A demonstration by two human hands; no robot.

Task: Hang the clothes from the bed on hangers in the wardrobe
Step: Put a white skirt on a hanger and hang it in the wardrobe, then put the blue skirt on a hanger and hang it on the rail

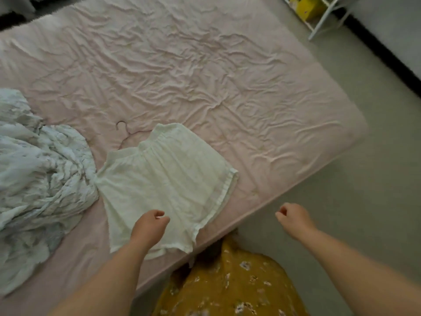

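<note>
Hovering over a white top at the bed's near edge

Looking down, we first see our own mustard floral dress [230,286], cut off by the bottom of the picture, with both forearms reaching forward from the lower corners. Our left hand [149,226] hangs over the lower hem of the white top [168,179]; its fingers are curled in loosely, and we cannot tell whether they touch the cloth or pinch any of it. Our right hand [293,218] is out over the floor [369,201], just off the bed's edge and apart from the top, its fingers also curled and holding nothing we can see.

The white top lies flat on the pink bed [205,76], hem toward us and near the mattress edge, neckline away. A thin wire hanger [124,132] pokes out beyond the neckline; only its hook and part of one arm show, the rest hidden under the cloth. Touching the top's left side is a crumpled pale garment [38,179], cut off at the left edge and too bunched to identify. Far right, a white rack [323,17] holding something yellow is partly out of view.
</note>
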